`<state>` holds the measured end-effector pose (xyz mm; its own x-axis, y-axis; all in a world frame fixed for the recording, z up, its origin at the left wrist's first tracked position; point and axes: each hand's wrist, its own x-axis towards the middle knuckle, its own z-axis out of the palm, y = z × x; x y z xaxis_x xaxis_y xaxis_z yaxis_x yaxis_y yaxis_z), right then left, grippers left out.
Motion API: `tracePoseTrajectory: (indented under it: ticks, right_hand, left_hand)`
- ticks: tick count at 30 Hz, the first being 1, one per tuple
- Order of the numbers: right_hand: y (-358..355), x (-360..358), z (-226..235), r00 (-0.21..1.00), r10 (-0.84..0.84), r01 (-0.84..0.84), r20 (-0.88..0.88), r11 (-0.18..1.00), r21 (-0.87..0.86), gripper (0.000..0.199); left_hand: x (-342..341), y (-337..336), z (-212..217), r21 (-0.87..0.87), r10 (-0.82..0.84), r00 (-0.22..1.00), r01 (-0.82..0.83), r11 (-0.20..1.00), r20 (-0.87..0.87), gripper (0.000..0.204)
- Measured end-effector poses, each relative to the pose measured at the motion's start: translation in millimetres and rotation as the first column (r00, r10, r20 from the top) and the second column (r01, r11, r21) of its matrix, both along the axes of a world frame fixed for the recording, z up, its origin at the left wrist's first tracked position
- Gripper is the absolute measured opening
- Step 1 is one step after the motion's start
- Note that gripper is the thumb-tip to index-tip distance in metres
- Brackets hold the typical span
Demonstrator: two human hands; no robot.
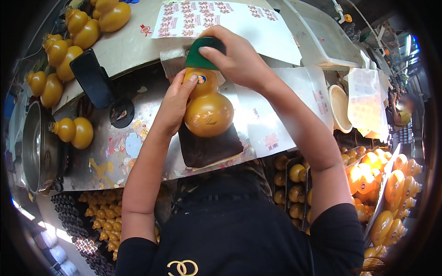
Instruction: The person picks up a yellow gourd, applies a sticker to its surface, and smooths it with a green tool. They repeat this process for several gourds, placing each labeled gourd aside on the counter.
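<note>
Head view: the left hand (177, 99) clasps the upper bulb of the amber gourd-shaped bottle (208, 110), which stands on a dark pad (209, 148) at the metal bench (138, 133) centre. The right hand (235, 57) presses a green scraper (202, 54) onto the bottle's top.

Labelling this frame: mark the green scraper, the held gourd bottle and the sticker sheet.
green scraper (199, 56), head view, on its flat blade.
gourd bottle (209, 115), head view, on its lower bulb.
sticker sheet (221, 20), head view, on its printed middle.
</note>
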<state>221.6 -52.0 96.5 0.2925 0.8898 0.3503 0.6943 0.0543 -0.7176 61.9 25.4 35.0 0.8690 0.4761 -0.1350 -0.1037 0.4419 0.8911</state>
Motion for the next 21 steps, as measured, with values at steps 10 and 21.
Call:
tracePoseTrajectory:
  ticks: [10,21]
  right_hand:
    - [-9,1,-18,0.999,-0.039,0.039,-0.002,0.999,-0.022,0.027]
    - [-57,-8,-59,0.346,0.012,0.399,-0.938,0.903,0.158,0.02]
  left_hand:
    - [0,-3,-6,-0.079,0.074,0.997,-0.072,0.994,0.021,0.046]
    - [19,18,1,0.165,0.106,0.97,-0.07,0.984,-0.22,0.028]
